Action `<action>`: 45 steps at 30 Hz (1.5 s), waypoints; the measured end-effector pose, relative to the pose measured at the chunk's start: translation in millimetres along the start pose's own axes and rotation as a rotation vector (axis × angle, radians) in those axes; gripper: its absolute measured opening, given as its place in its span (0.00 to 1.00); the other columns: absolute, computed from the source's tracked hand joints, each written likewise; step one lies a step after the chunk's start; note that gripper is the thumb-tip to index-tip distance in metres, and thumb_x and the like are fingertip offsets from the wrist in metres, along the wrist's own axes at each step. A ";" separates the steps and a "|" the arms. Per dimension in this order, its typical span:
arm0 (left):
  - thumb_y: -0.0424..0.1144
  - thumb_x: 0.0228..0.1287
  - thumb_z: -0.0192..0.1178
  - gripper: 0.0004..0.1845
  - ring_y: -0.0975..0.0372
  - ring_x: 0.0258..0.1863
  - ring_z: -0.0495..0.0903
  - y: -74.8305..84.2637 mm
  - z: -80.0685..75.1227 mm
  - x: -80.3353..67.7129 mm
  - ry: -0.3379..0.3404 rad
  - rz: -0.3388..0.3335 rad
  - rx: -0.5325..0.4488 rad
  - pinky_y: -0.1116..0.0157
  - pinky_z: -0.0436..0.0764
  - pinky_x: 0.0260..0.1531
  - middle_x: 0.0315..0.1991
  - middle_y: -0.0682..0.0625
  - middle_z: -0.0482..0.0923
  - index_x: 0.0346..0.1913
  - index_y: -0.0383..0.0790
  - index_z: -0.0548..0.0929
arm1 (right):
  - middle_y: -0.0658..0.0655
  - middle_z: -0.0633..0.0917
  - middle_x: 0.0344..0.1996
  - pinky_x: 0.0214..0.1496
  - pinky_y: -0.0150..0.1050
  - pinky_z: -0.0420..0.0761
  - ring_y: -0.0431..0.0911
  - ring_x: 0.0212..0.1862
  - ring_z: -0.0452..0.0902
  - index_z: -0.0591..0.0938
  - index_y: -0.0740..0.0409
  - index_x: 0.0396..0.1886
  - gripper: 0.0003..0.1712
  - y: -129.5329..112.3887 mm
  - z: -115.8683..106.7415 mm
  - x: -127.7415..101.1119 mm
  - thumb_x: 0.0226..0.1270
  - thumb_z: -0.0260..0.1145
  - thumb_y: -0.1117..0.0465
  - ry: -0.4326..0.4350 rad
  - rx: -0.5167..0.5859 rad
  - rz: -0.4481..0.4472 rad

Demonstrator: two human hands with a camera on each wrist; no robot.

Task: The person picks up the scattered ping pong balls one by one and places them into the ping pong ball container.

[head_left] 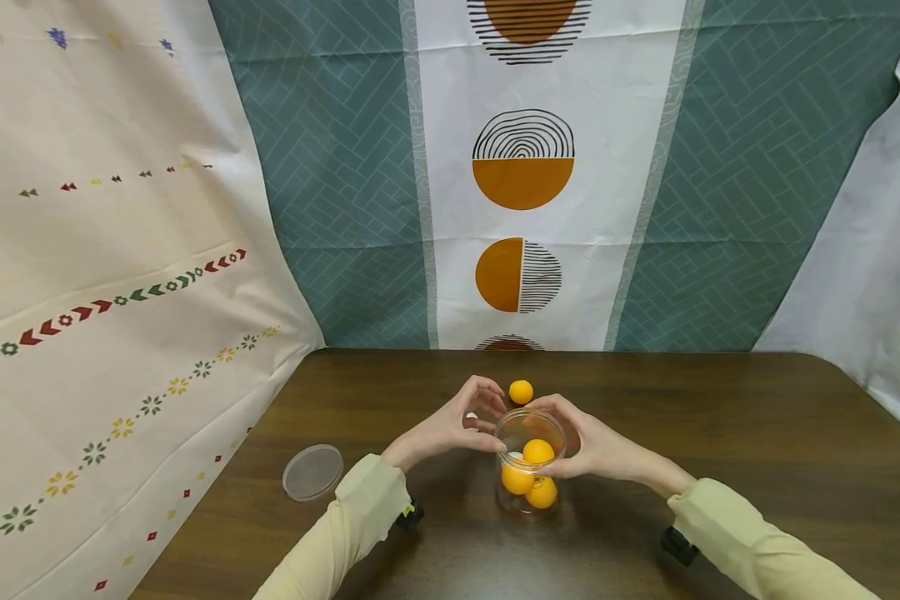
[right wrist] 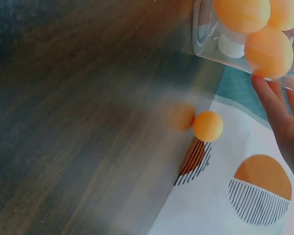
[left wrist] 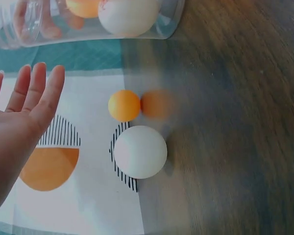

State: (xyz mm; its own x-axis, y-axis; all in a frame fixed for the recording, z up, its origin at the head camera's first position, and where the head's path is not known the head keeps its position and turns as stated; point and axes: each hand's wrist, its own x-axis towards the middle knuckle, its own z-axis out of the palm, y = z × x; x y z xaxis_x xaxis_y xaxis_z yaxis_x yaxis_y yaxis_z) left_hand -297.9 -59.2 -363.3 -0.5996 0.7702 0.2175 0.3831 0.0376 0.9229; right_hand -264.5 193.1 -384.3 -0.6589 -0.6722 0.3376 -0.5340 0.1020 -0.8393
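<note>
A clear plastic jar point(head_left: 504, 500) stands upright on the table, its mouth uncovered. Inside lie several orange ping-pong balls point(head_left: 542, 492) and a white ball point(left wrist: 129, 14). My right hand point(head_left: 596, 442) holds the jar near its rim, thumb on the near side and fingers on the far side. To the left of the rim is my left hand point(head_left: 450, 425), fingers spread and bent with nothing between them; its thumb tip overlaps the rim in the head view. Beyond my left fingers lies a loose white ball point(left wrist: 140, 152), mostly hidden in the head view. Behind the jar sits a loose orange ball point(head_left: 521, 392).
A clear round lid point(head_left: 312, 472) lies flat on the dark wooden table point(head_left: 682, 392), off to the left. Patterned cloth point(head_left: 345, 208) hangs along the table's back edge, and a cream cloth point(head_left: 142, 333) borders the left side.
</note>
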 end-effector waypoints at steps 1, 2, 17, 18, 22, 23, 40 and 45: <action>0.29 0.53 0.62 0.33 0.47 0.51 0.66 3.8 -0.3 -1.3 0.004 0.002 0.001 0.48 0.65 0.51 0.52 0.33 0.61 0.58 0.32 0.54 | 0.62 0.69 0.55 0.49 0.45 0.73 0.56 0.55 0.64 0.61 0.57 0.60 0.38 -0.1 -0.1 0.1 0.51 0.70 0.64 -0.001 0.002 0.000; 0.29 0.53 0.62 0.33 0.45 0.52 0.65 7.8 -0.6 -2.7 0.006 0.005 0.002 0.48 0.65 0.52 0.52 0.32 0.61 0.58 0.31 0.54 | 0.62 0.69 0.55 0.49 0.45 0.72 0.56 0.55 0.64 0.61 0.57 0.60 0.38 -0.4 -0.2 0.2 0.51 0.70 0.64 0.000 0.004 0.004; 0.31 0.53 0.63 0.31 0.43 0.52 0.64 9.5 -11.9 -15.8 0.136 0.002 0.005 0.46 0.63 0.52 0.51 0.31 0.62 0.56 0.30 0.57 | 0.64 0.68 0.55 0.50 0.45 0.72 0.55 0.57 0.63 0.60 0.57 0.59 0.38 1.1 -2.0 0.7 0.51 0.70 0.64 -0.013 -0.003 -0.003; 0.31 0.53 0.64 0.31 0.43 0.52 0.64 8.1 -12.7 -16.1 0.142 0.002 0.005 0.46 0.63 0.51 0.52 0.31 0.61 0.56 0.30 0.57 | 0.64 0.68 0.55 0.51 0.44 0.71 0.55 0.57 0.63 0.60 0.58 0.59 0.38 1.4 -2.2 0.7 0.51 0.70 0.64 -0.015 -0.006 -0.005; 0.30 0.53 0.64 0.31 0.44 0.53 0.64 5.0 -15.3 -18.3 0.153 0.001 0.009 0.47 0.64 0.52 0.53 0.31 0.61 0.55 0.29 0.58 | 0.63 0.68 0.55 0.51 0.44 0.71 0.54 0.57 0.63 0.60 0.57 0.59 0.38 1.5 -2.7 0.4 0.51 0.70 0.64 -0.017 0.001 0.008; 0.29 0.53 0.64 0.30 0.45 0.52 0.64 4.5 -15.8 -18.7 0.153 0.003 0.011 0.47 0.63 0.52 0.53 0.31 0.61 0.55 0.28 0.59 | 0.63 0.68 0.55 0.51 0.44 0.71 0.54 0.57 0.63 0.60 0.57 0.59 0.38 1.8 -2.8 0.4 0.51 0.70 0.64 -0.018 0.005 0.009; 0.25 0.50 0.64 0.27 0.46 0.50 0.67 -9.6 -26.9 -19.1 0.187 -0.005 0.062 0.47 0.65 0.50 0.50 0.39 0.67 0.53 0.25 0.65 | 0.65 0.66 0.56 0.53 0.45 0.69 0.55 0.58 0.61 0.58 0.57 0.60 0.39 4.5 -3.2 1.8 0.51 0.70 0.65 -0.031 0.029 0.011; 0.26 0.50 0.64 0.26 0.42 0.50 0.66 -13.6 -29.6 -19.3 0.186 -0.035 0.085 0.47 0.66 0.50 0.49 0.40 0.68 0.52 0.26 0.67 | 0.64 0.67 0.56 0.53 0.45 0.69 0.55 0.58 0.62 0.59 0.56 0.60 0.39 4.9 -3.3 1.4 0.51 0.70 0.65 -0.034 0.035 0.015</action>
State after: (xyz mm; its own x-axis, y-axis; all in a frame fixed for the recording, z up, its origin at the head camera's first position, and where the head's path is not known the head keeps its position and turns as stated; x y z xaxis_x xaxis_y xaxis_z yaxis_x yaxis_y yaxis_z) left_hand -312.3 -93.5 -370.7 -0.7298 0.6372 0.2475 0.4127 0.1220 0.9027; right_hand -269.8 195.1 -386.5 -0.6478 -0.6955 0.3107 -0.5053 0.0870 -0.8586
